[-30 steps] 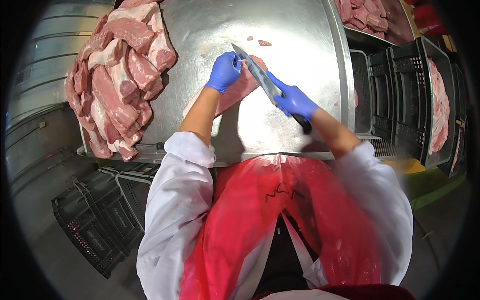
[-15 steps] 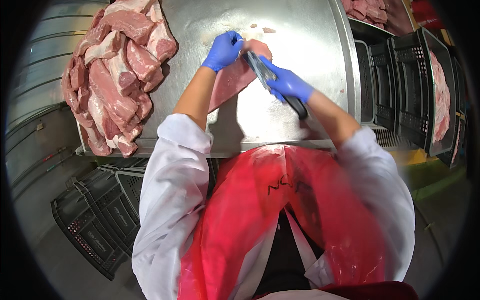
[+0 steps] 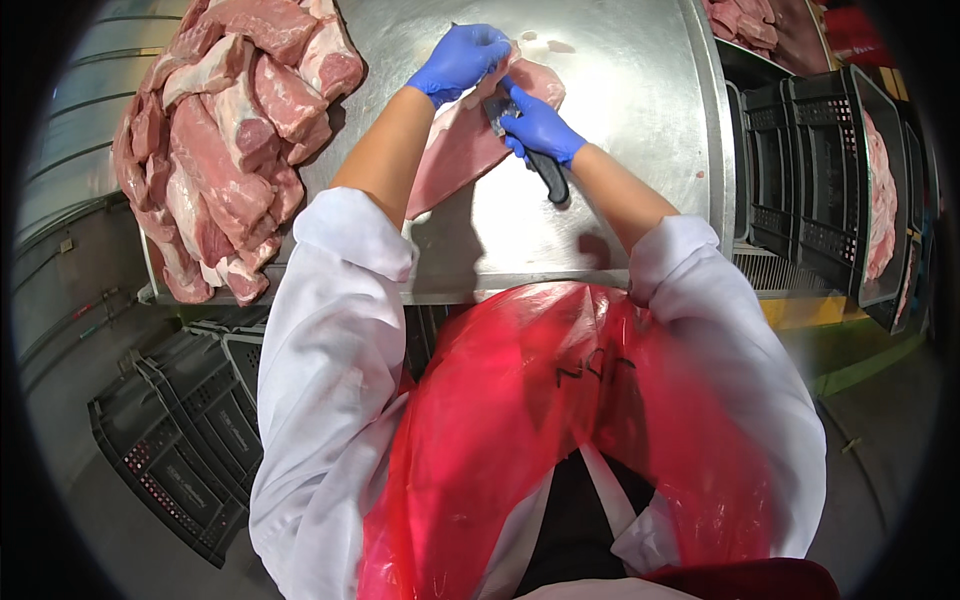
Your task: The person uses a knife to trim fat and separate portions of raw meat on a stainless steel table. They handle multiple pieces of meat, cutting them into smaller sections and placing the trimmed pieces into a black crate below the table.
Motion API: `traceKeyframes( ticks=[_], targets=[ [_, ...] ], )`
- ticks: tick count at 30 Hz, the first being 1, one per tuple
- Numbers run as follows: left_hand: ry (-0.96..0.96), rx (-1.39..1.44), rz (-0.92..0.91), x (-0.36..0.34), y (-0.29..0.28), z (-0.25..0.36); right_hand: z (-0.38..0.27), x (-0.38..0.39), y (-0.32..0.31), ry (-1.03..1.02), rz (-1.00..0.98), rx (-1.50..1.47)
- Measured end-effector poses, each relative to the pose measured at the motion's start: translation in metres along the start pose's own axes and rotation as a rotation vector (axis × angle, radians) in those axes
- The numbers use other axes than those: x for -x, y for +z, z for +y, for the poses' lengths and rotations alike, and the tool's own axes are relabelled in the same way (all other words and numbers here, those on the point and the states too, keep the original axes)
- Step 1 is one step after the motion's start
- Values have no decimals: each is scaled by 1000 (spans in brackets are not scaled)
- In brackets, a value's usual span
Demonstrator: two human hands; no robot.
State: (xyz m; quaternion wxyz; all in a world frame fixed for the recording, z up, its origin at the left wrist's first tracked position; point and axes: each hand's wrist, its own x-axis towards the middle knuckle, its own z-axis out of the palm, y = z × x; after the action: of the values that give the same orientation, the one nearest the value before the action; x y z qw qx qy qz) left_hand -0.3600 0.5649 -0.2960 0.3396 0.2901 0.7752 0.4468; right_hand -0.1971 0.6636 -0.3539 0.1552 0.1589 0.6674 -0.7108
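A long piece of pink raw meat [image 3: 455, 165] lies on the steel table, slanting from near left to far right. At its far end my blue-gloved left hand [image 3: 462, 62] is closed, pinching a pale flap at the edge. My right hand [image 3: 540, 128], also gloved in blue, is wrapped round a knife [image 3: 548, 178]. The black handle points back toward me. Its blade lies against the meat close to my left hand, and the tip is mostly hidden.
A large heap of raw meat [image 3: 235, 130] covers the table's left side. Beyond the raised right rim of the steel table [image 3: 715, 170] stand black crates [image 3: 800, 190], one holding pale meat [image 3: 880, 195]. More black crates [image 3: 195, 430] are on the floor at left. Small scraps [image 3: 560, 46] lie farther back.
My left hand has moved slightly farther away from me. My right hand has shifted left with the knife, closer to the left hand, and the blade is now more covered.
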Motion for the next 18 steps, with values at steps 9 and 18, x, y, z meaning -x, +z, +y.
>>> traceKeyframes(
  ticks=[9, 18],
  targets=[
    [60, 417, -36, 13, -35, -15, 3, 18, 41, -44, -86, 86],
    [207, 805, 110, 62, -71, -11, 3, 53, 74, 43, -149, 186]
  ],
)
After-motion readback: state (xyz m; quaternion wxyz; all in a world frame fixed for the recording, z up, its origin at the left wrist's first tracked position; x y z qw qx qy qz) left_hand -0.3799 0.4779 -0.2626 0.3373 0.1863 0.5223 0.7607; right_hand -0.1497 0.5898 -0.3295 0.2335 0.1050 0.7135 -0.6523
